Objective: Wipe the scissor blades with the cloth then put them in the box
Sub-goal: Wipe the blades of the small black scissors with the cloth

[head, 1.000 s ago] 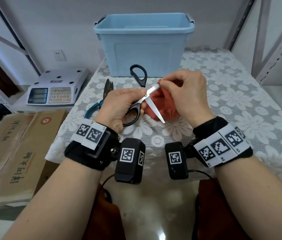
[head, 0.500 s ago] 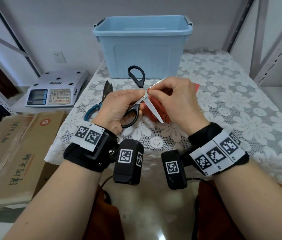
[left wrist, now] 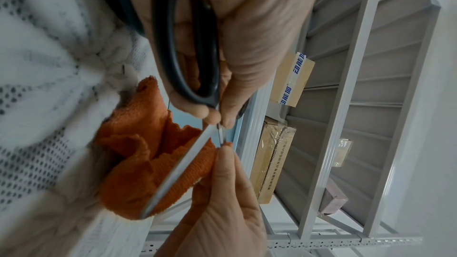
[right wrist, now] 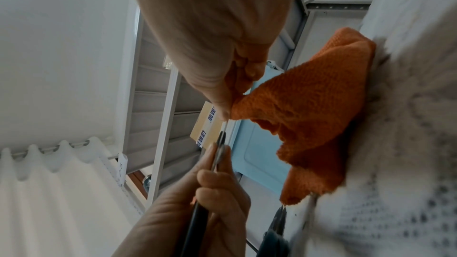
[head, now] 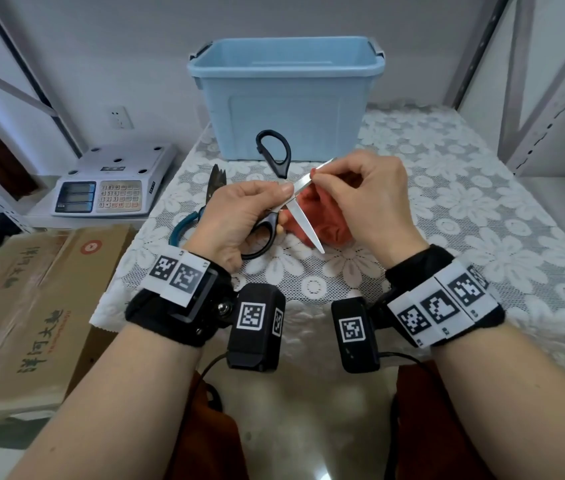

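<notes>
My left hand [head: 239, 216] is curled round the lower black loop of the scissors [head: 275, 188], thumb and forefinger pinching right at the pivot. The blades stand open: one points back toward my wrists, bare, its tip hanging just over the lace tablecloth [head: 481, 209]; the other runs up and away, into my right hand [head: 367, 199]. There my thumb and fingertips [left wrist: 226, 155] pinch a fold of the orange cloth [head: 326, 216] round that upper blade, close to the pivot, while the rest of the cloth hangs below my right fingers and bunches on the table.

What worries me is the edge. If I draw the pinch along with the fold too thin, or slide toward the cutting side, the blade could bite through to my fingertips. If my left grip loosens, the open blades could swing shut on the cloth or on my fingers. The near blade's point could also snag the lace.

Just beyond my left knuckles lies a second pair of snips with teal handles [head: 201, 202], untouched. Past both hands, behind the upper scissor loop, stands the blue box [head: 288, 109], lid off. From here I see only part of its inner walls; its floor is hidden, so I cannot tell what is in it. The scissors are not in it yet.
</notes>
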